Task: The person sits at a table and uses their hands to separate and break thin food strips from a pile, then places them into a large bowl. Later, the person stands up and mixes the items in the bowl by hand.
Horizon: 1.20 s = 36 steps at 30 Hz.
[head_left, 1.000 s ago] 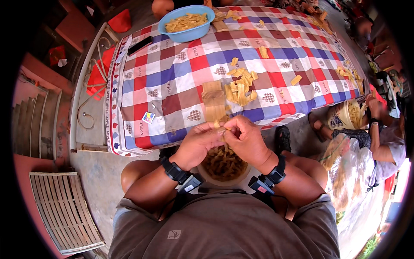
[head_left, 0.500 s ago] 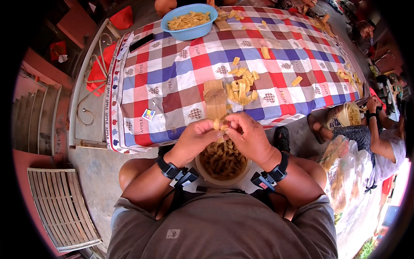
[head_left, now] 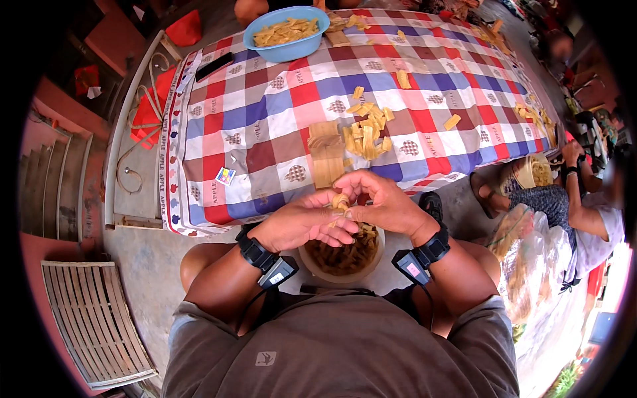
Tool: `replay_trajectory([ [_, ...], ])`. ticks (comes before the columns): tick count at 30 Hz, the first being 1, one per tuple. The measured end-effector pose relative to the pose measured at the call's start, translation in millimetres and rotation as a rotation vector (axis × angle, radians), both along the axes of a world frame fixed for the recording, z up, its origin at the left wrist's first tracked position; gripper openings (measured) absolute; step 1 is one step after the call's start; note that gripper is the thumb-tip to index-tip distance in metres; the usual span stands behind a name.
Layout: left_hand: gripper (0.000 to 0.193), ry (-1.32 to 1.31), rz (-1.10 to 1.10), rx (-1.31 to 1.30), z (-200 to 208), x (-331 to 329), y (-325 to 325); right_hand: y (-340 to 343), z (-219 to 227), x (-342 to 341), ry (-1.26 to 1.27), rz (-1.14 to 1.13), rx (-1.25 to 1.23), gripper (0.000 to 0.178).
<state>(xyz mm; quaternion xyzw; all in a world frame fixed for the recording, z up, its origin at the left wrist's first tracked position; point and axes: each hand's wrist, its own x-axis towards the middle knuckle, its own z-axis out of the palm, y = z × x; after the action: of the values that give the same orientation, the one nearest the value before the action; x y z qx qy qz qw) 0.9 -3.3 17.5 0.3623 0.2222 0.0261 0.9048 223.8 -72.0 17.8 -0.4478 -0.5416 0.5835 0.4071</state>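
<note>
Between my two hands is a yellowish tofu skin strip [head_left: 340, 201], bent into a small knot. My left hand [head_left: 298, 222] pinches it from the left with thumb and fingers, the lower fingers spread loosely. From the other side my right hand [head_left: 389, 211] grips it, thumb against the forefinger. Just below stands a round tub [head_left: 307, 260] holding many brownish-yellow knotted pieces. On the table's near side, beyond my fingers, lies a flat wooden board [head_left: 325, 159]. A loose heap of cut strips [head_left: 368, 132] sits to the right of that board.
A checked tablecloth [head_left: 259, 156] covers the table. Toward the far edge are a blue basin [head_left: 286, 52] of strips and a dark phone [head_left: 214, 66]. A small colourful packet [head_left: 225, 176] lies at left. At right, another person [head_left: 587, 215] sits near a bucket [head_left: 524, 176] and a plastic bag [head_left: 531, 249].
The strip has been drawn into a tighter knot and held slightly lower. My left hand has turned, its lower fingers loosening, while my right fingers have shifted around the knot.
</note>
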Motion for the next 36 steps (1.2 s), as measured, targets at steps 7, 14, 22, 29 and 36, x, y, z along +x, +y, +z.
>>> replay_trajectory([
  [7, 0.017, 0.112, 0.096, 0.348, 2, 0, -10, -2, -2, -6, 0.112, -0.019, -0.004, 0.053],
  [14, 0.012, 0.214, 0.327, 0.831, -6, 8, -28, -8, -11, -27, -0.011, -0.198, 0.158, 0.056],
  [22, 0.009, 0.114, 0.417, 0.736, -9, 10, -22, -15, -8, -42, -0.052, -0.393, 0.184, 0.038],
  [29, 0.012, -0.002, 0.269, 0.619, -4, 7, -16, -10, 1, -21, -0.108, -0.070, -0.071, 0.016],
  [36, 0.019, 0.162, 0.086, 0.741, 4, 4, -17, -13, 0, -11, -0.691, 0.025, 0.323, 0.019],
])
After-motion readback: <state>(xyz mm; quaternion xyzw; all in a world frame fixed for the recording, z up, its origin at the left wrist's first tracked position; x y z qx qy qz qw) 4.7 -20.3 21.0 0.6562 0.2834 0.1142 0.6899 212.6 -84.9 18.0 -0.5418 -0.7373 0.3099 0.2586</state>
